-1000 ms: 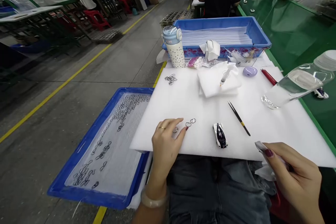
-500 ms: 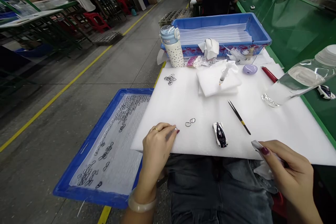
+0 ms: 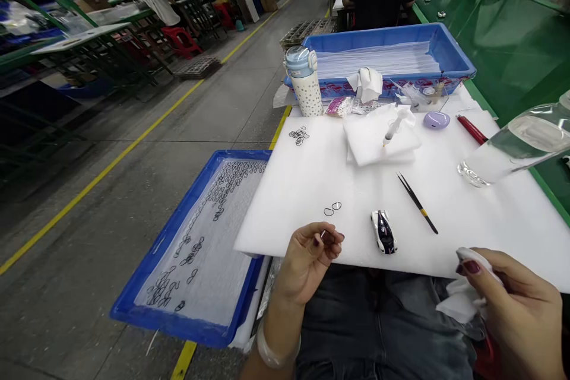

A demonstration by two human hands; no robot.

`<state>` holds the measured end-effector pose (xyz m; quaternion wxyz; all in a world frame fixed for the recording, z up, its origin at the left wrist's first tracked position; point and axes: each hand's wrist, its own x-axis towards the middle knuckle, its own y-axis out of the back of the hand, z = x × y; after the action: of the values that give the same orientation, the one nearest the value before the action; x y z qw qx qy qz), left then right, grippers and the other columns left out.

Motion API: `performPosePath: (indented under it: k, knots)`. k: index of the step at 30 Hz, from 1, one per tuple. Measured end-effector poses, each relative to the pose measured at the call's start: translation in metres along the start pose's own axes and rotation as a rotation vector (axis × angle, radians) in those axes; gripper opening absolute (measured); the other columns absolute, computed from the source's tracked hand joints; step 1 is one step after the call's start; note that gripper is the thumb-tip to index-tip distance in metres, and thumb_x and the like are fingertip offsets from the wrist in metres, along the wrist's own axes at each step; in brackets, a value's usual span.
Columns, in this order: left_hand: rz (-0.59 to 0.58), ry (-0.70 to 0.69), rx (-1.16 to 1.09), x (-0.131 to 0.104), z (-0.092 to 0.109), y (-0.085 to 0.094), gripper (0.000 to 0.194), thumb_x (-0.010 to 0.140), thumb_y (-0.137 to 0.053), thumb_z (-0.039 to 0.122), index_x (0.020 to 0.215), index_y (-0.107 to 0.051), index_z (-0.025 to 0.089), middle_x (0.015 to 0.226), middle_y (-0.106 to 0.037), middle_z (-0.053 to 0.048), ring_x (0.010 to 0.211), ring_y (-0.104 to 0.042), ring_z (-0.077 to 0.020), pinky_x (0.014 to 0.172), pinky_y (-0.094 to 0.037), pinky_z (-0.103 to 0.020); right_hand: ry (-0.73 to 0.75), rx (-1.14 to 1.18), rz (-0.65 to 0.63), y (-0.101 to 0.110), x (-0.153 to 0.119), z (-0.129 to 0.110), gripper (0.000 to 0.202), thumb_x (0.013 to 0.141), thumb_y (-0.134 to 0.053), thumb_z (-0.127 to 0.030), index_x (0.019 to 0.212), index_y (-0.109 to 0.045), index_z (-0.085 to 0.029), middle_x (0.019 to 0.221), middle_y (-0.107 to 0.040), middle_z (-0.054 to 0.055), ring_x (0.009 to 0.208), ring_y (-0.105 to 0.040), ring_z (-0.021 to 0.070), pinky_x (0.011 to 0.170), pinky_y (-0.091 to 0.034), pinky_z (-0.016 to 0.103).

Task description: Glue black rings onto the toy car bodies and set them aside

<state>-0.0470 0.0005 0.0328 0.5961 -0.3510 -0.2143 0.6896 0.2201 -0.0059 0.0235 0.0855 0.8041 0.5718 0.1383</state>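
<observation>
My left hand [image 3: 307, 258] is closed in a pinch just above the foam's front edge. Between its thumb and fingers is a small dark-edged oval piece [image 3: 328, 237], partly hidden by the fingertips. At lower right, my right hand [image 3: 512, 297] grips a crumpled white tissue [image 3: 463, 300], which hangs below the fingers. Two thin black-rimmed ovals [image 3: 332, 209] lie on the white foam sheet [image 3: 285, 190] beyond my left hand. Between the hands sits a white and black toy car [image 3: 383, 231], with black tweezers [image 3: 417, 203] lying to its right.
A blue tray [image 3: 173, 231] with many black-rimmed ovals stands low at left. On the foam are another cluster of ovals [image 3: 298, 135], a syringe [image 3: 392, 129] on foam pads and a clear bottle [image 3: 512, 142]. A tumbler [image 3: 305, 83] and blue bin [image 3: 383, 38] stand behind.
My left hand has lifted off the foam and moved right, with the small oval piece now showing in its fingers. More of the tissue shows in my right hand. The view has shifted slightly.
</observation>
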Motion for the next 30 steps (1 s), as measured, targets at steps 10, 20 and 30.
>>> performPosePath:
  k: [10, 20, 30]
  knots:
    - [0.018, 0.018, 0.051, -0.008, -0.019, -0.015, 0.030, 0.055, -0.095, 0.037, 0.072, -0.079, 0.019, 0.068, -0.075, -0.002, 0.059, -0.068, -0.0101, 0.057, -0.055, -0.016, 0.825, 0.009, -0.384, -0.066, -0.003, -0.061, 0.027, 0.091, -0.058, -0.010, 0.114, -0.070, -0.017, 0.096, -0.061, 0.008, 0.072, -0.063, 0.0117, 0.055, -0.052, 0.022]
    - [0.021, 0.025, 0.021, -0.010, -0.028, -0.026, 0.025, 0.057, -0.094, 0.036, 0.072, -0.080, 0.022, 0.070, -0.077, -0.002, 0.061, -0.070, -0.0085, 0.061, -0.057, -0.013, 0.981, -0.391, -0.364, -0.045, 0.005, -0.086, 0.015, 0.091, -0.059, -0.014, 0.104, -0.067, -0.015, 0.089, -0.063, 0.007, 0.057, -0.055, 0.0092, 0.051, -0.046, 0.023]
    - [0.007, 0.001, 0.054, -0.010, -0.027, -0.033, 0.026, 0.054, -0.095, 0.038, 0.070, -0.080, 0.023, 0.068, -0.077, -0.003, 0.059, -0.070, -0.0110, 0.060, -0.059, -0.016, 1.072, -0.332, -0.473, -0.046, 0.006, -0.081, 0.019, 0.092, -0.056, -0.015, 0.106, -0.068, -0.014, 0.090, -0.065, 0.009, 0.065, -0.060, 0.0129, 0.055, -0.049, 0.025]
